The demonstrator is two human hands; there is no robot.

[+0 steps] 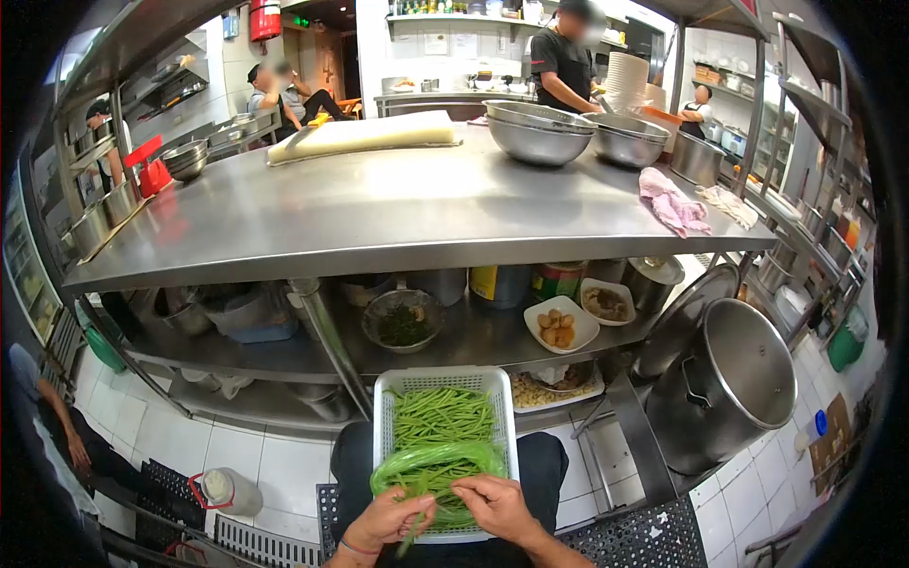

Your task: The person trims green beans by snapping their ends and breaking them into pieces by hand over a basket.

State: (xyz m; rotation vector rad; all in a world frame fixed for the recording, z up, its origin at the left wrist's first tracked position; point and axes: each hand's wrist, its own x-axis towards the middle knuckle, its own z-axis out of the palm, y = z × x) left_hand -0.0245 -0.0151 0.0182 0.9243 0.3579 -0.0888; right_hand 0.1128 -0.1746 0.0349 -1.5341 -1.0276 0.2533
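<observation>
On the lap [543,470], a white plastic basket [508,417] with holes has its long sides running near to far. Thin green beans [443,417] fill it, mostly lying left to right at the far end. A crinkly, see-through green bag [445,458] lies at the near end. The left hand [395,521] pinches a bean [406,544] that points near. The right hand [498,508] pinches too; I cannot tell what. The desk [379,206] beyond is flat, shiny metal.

A white basket [383,417] of green beans [442,417] sits between the person's legs [543,466], a green plastic bag [440,457] inside it. The left hand [390,518] grips some beans; the right hand [494,506] is pinched just beside it. Ahead, the steel surface [379,206] carries metal bowls [538,144] and a pink cloth [672,204].
</observation>
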